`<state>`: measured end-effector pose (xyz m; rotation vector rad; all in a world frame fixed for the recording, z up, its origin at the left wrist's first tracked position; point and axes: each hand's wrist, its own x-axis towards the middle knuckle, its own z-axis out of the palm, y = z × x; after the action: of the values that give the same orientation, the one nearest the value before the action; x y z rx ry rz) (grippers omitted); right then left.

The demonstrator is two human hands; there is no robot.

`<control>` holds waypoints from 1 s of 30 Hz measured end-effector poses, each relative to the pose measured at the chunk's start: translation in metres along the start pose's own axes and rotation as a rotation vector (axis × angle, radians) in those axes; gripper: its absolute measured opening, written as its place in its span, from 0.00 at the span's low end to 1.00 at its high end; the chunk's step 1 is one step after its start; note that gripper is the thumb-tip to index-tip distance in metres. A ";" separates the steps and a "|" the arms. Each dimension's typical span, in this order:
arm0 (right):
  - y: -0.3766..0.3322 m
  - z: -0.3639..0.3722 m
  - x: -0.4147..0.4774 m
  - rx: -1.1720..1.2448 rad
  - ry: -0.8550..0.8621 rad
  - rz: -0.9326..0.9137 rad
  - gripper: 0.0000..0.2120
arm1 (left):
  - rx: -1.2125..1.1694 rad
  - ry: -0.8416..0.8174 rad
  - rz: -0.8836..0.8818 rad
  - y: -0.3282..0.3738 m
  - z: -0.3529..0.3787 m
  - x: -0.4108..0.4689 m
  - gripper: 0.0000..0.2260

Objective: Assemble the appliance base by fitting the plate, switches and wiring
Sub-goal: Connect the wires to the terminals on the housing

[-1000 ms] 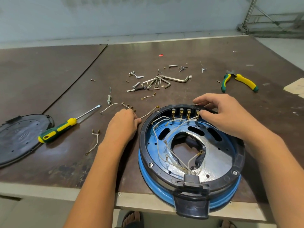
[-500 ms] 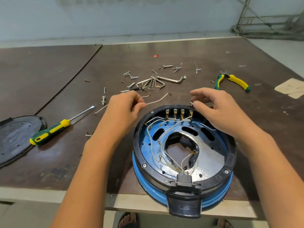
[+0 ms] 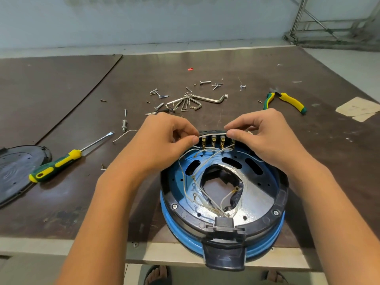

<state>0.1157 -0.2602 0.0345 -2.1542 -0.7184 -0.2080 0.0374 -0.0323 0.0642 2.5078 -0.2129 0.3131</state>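
Observation:
The round blue appliance base (image 3: 265, 246) with a black rim lies upside down at the table's front edge. Inside sit a shiny metal plate (image 3: 255, 204) and thin white wires (image 3: 197, 171) running to a row of brass switch terminals (image 3: 212, 141) at the far rim. My left hand (image 3: 162, 140) and my right hand (image 3: 265, 134) each pinch one end of a short white wire (image 3: 212, 134), stretched level just above the terminals.
A green-yellow screwdriver (image 3: 59, 162) and a black round cover (image 3: 14, 171) lie at the left. Hex keys (image 3: 193, 102), screws and bolts are scattered behind the hands. Pliers (image 3: 285, 100) lie far right. Another loose wire (image 3: 123, 135) rests left of my hand.
My left hand picked a short wire off the table and carried it right to the base. My right hand took its other end; both now hold it over the terminals.

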 end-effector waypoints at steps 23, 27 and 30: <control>-0.001 0.009 0.004 -0.267 -0.171 0.005 0.15 | 0.247 -0.104 0.000 0.018 0.047 0.028 0.05; -0.001 0.008 0.004 -0.237 -0.169 0.041 0.15 | 0.237 -0.103 -0.031 0.016 0.050 0.029 0.07; -0.001 0.009 0.004 -0.238 -0.166 0.045 0.15 | 0.205 -0.109 -0.063 0.015 0.051 0.030 0.08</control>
<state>0.1177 -0.2516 0.0308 -2.4337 -0.7703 -0.0954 0.0719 -0.0763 0.0403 2.7312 -0.1520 0.1802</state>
